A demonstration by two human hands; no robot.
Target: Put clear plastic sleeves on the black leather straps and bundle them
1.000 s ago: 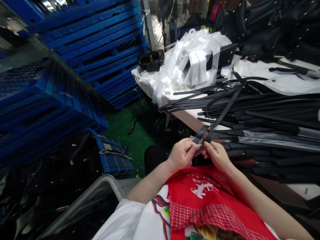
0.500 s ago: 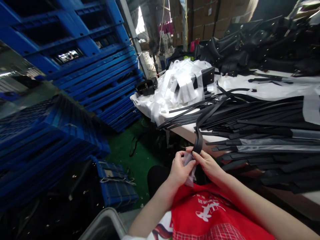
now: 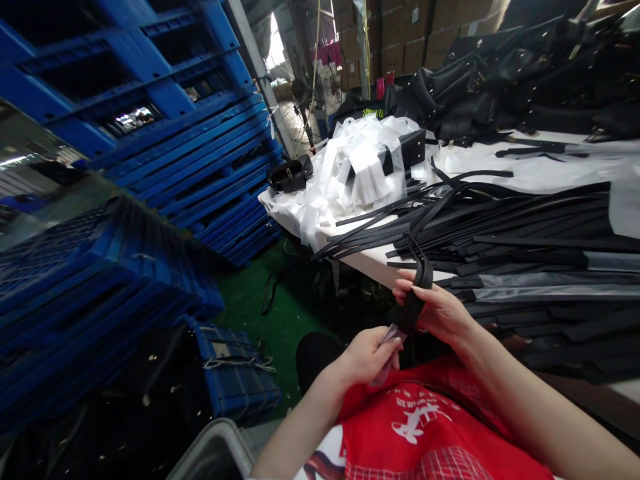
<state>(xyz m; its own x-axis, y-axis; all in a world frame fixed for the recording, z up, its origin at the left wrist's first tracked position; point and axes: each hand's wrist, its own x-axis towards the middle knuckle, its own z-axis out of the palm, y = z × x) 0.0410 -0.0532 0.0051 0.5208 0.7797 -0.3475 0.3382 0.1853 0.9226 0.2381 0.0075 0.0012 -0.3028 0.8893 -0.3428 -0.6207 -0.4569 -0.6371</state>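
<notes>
- The stack of blue pallets (image 3: 150, 140) stands well off to the left of both my hands, filling that whole side
- The white table (image 3: 371, 259) runs just beyond my right hand and off to its right; a pile of black straps (image 3: 530, 243) lies lengthwise across it, its near ends close above my knuckles
- Black bags (image 3: 500, 87) are heaped far beyond my hands, at the back of the table
- A heap of clear plastic bags (image 3: 360, 167) sits ahead of my hands, well apart from them, at the table's left corner; a small black bag (image 3: 290, 175) rests just left of it
- My red apron (image 3: 415, 427) lies beneath both wrists
- A blue crate (image 3: 235, 373) sits on the floor, down and left of my left hand
- My right hand (image 3: 435, 310) is curled around one black strap (image 3: 419, 287), grasping it; the strap loops up over my fingers and trails away to the pile
- My left hand (image 3: 367, 357), lower and just left of the right, pinches a clear sleeve (image 3: 389, 339) at the strap's lower end; the strap spans the short gap between my two hands
</notes>
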